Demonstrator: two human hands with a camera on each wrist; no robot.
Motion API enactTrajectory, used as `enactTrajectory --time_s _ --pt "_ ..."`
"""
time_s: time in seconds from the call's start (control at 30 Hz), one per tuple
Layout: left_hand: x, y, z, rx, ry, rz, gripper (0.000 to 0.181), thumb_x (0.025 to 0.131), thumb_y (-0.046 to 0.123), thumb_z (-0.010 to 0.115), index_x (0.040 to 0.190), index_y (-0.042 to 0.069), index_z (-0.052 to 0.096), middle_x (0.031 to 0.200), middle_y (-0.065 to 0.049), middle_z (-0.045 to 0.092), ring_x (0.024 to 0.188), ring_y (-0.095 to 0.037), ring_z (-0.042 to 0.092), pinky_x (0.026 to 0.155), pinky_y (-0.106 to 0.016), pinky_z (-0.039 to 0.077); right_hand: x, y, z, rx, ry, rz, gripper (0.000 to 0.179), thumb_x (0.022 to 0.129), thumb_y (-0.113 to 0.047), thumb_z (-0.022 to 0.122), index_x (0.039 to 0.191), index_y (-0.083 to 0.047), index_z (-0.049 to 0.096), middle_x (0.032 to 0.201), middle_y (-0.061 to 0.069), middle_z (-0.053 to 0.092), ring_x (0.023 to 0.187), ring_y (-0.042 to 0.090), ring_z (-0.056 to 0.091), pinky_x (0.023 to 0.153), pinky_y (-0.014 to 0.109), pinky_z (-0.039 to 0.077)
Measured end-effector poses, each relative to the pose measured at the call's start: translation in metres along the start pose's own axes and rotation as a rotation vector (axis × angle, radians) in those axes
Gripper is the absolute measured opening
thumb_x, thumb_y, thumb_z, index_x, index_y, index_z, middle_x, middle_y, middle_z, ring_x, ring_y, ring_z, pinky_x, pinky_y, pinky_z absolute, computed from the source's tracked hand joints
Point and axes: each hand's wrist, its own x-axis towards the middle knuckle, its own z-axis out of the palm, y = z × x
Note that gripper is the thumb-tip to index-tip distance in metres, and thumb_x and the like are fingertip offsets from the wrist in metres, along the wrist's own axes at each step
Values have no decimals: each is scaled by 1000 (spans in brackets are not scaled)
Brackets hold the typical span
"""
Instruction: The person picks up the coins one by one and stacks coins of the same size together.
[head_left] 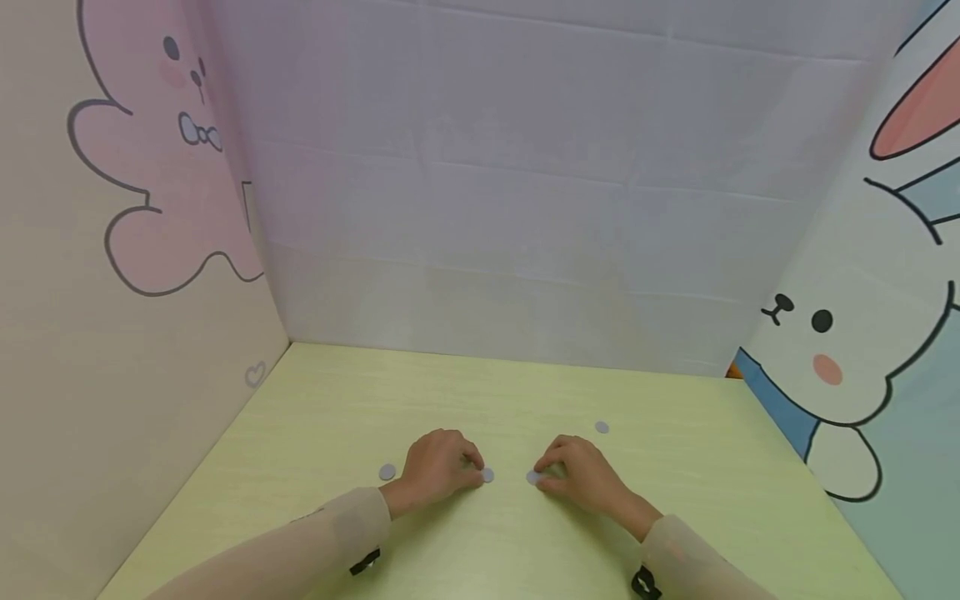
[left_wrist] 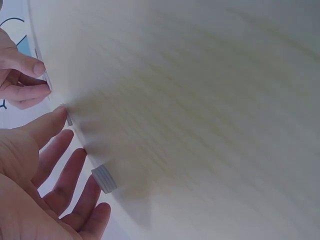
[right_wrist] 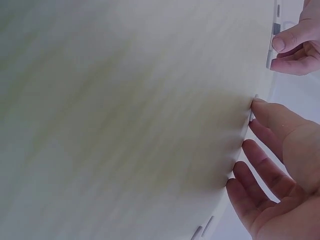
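Near the middle of the table, two small grey discs lie a short gap apart. My left hand (head_left: 444, 467) pinches the left grey disc (head_left: 488, 475) by its edge between thumb and forefinger. From the other side my right hand (head_left: 581, 473) holds the right grey disc (head_left: 533, 477) the same way, partly hidden by the fingertips. In the left wrist view, the left disc (left_wrist: 69, 119) shows edge-on at the thumb tip. Similarly, the right disc (right_wrist: 252, 112) appears as a thin edge under the thumb in the right wrist view.
A short stack of grey discs (left_wrist: 104, 179) stands left of my left hand. Farther back on the right lies another grey disc (head_left: 602, 427). The pale yellow table (head_left: 480, 542) meets a white back sheet (head_left: 517, 208) and side panels with cartoon animals.
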Motion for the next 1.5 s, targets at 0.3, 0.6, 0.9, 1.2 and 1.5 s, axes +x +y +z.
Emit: enactTrajectory --time_s 0.3,0.6,0.9,1.2,1.5 --pt "12 14 6 56 -19 40 17 80 30 93 94 24 86 91 9 76 83 -12 65 68 -26 49 1 2 0 10 -1 3 10 87 -18 90 95 -15 85 96 -6 73 90 18 67 82 37 56" --pt "22 34 23 63 -42 61 19 78 29 95 95 25 86 91 10 74 85 -11 63 70 -25 49 0 2 0 35 -6 4 9 87 -16 90 95 -14 85 98 -3 73 91 20 67 82 36 56" --pt "27 45 36 58 -53 57 16 80 28 94 93 23 87 90 9 71 84 -9 60 71 -24 48 0 4 1 39 0 -11 9 86 -13 90 94 -14 85 97 -3 74 90 20 68 81 35 56" --pt "29 52 39 10 -26 61 8 82 23 93 87 24 87 87 9 72 84 -9 61 70 -25 50 1 4 1 42 7 -21 8 86 -12 89 93 -15 86 96 -5 74 90 18 68 81 34 56" --pt "32 50 44 29 1 71 5 84 26 92 84 25 87 89 12 76 86 -10 67 68 -23 52 0 3 -1 58 -2 -35 7 87 -11 88 94 -13 86 97 -3 75 90 19 69 80 33 57"
